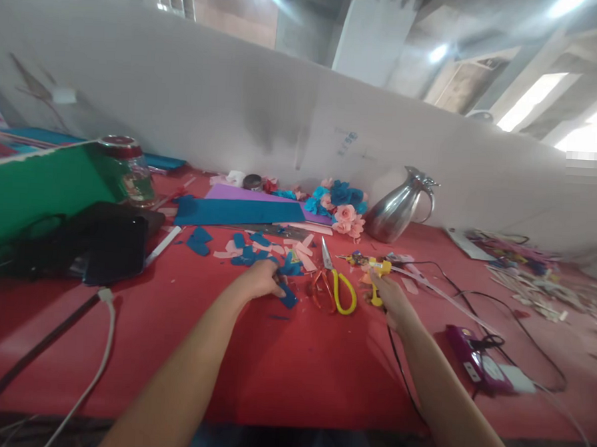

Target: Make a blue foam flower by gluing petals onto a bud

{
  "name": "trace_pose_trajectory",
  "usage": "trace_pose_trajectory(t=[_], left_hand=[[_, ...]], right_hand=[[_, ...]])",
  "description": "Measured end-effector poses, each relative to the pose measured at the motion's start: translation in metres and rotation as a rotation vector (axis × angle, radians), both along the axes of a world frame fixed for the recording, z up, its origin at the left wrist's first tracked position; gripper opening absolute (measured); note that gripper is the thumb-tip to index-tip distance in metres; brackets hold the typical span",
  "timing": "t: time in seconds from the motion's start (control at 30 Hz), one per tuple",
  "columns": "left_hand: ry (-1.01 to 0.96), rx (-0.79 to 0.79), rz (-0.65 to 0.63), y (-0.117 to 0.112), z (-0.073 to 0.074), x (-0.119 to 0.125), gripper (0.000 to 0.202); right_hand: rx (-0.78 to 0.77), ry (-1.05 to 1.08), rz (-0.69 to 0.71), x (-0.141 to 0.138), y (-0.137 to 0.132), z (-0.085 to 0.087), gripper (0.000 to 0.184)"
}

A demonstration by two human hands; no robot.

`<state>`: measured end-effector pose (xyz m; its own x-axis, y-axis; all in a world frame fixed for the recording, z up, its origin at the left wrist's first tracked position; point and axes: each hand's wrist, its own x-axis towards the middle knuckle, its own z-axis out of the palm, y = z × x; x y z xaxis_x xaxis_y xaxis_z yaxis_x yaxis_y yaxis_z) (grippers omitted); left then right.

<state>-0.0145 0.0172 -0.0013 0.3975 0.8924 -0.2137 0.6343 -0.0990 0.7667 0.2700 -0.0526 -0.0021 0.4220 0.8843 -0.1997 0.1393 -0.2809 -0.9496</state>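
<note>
My left hand is low over the cut paper, fingers closed on a dark blue paper piece. More blue paper pieces and pink paper pieces lie scattered just beyond it. My right hand is wrapped round a yellow glue gun, whose nozzle points left. A clear glue stick trails from its back, and a black cord runs down from the handle. Between my hands lie scissors with one yellow and one orange-red handle, blades pointing away.
Pink and blue paper flowers sit beside a steel jug near the wall. A blue sheet rests on a purple one. At left are a phone, a jar and a green board; at right, a purple power strip with cables.
</note>
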Motion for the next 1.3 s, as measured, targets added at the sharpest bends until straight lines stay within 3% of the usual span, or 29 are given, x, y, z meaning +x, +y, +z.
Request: trace_pose_trajectory(t=[0.13, 0.23, 0.3, 0.37, 0.43, 0.53, 0.57, 0.7, 0.87, 1.07, 1.17, 1.3], left_hand=[[-0.024, -0.027, 0.003, -0.001, 0.001, -0.001, 0.019], [-0.089, 0.007, 0.047, 0.0, 0.0, -0.001, 0.017], [-0.18, 0.022, 0.077, 0.001, -0.001, -0.001, 0.016], [-0.292, -0.016, 0.085, 0.001, -0.002, -0.001, 0.016], [-0.395, -0.076, 0.072, 0.0, 0.0, 0.0, 0.02], [-0.451, -0.091, 0.04, -0.003, 0.006, 0.002, 0.026], [-0.442, -0.08, 0.019, -0.003, 0.008, 0.002, 0.026], [-0.392, -0.057, -0.032, -0.005, 0.013, 0.001, 0.02], [-0.313, 0.074, 0.055, -0.006, 0.019, 0.001, 0.026], [-0.354, 0.378, 0.034, -0.009, 0.025, 0.007, 0.02], [-0.315, 0.419, 0.028, -0.011, 0.022, 0.012, 0.026], [-0.371, 0.381, 0.01, -0.011, 0.012, 0.016, 0.022]], right_hand=[[-0.075, -0.23, 0.005, 0.026, 0.014, -0.011, 0.021], [-0.085, -0.329, -0.001, 0.034, 0.011, -0.012, 0.022], [-0.041, -0.525, -0.042, 0.028, 0.003, -0.006, 0.017], [0.068, -0.922, -0.087, 0.011, -0.004, 0.005, 0.01], [0.189, -1.085, -0.001, -0.016, -0.007, 0.019, 0.016], [0.337, -0.861, 0.469, -0.065, -0.001, 0.035, 0.019], [0.336, -0.792, 0.565, -0.08, 0.003, 0.038, 0.021], [0.148, -0.805, 0.706, -0.116, 0.018, 0.041, 0.017], [0.168, -0.631, 0.577, -0.111, 0.028, 0.036, 0.017], [0.382, 0.143, 0.176, -0.09, 0.034, 0.025, 0.022], [0.39, 0.433, 0.088, -0.088, 0.032, 0.026, 0.024], [0.397, 0.6, 0.047, -0.088, 0.03, 0.031, 0.03]])
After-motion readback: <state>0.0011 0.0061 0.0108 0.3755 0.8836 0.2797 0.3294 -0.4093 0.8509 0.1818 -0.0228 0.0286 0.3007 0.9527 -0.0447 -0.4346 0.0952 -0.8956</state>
